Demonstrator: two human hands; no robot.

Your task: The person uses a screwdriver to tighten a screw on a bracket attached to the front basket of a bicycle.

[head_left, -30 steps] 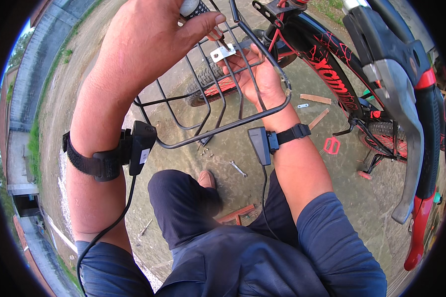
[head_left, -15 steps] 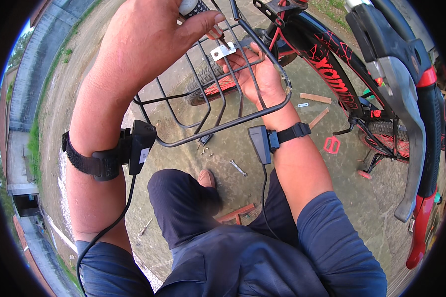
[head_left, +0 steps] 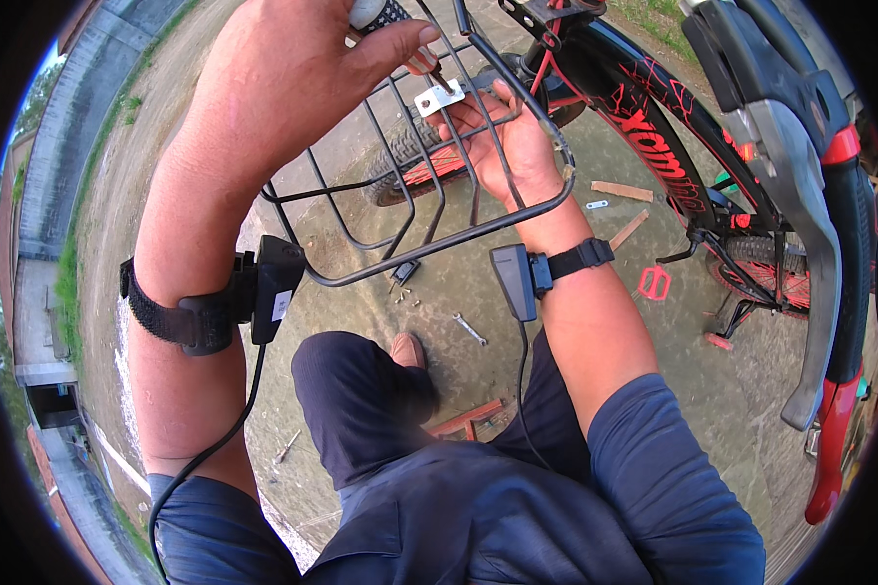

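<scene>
My left hand (head_left: 298,88) is wrapped round the handle of a screwdriver (head_left: 379,16). Its tip meets a screw in a small white metal plate (head_left: 433,103), which lies against the wires of a black wire basket (head_left: 456,238). From beneath, my right hand (head_left: 519,156) reaches up behind these wires, palm up, with its fingers curled under the plate. What those fingers pinch is hidden by the plate and wires. The basket is at the front of a black and red bicycle (head_left: 644,127).
A brake lever (head_left: 815,292) and a red-tipped handlebar grip (head_left: 839,439) rise close on the right. On the concrete lie a wrench (head_left: 469,330), a red pedal (head_left: 654,284), wooden strips (head_left: 622,191), a small metal plate (head_left: 596,205) and several small bolts (head_left: 407,295).
Both hands stay at the plate with the screwdriver tip on the screw. The view has shifted very slightly; little else differs.
</scene>
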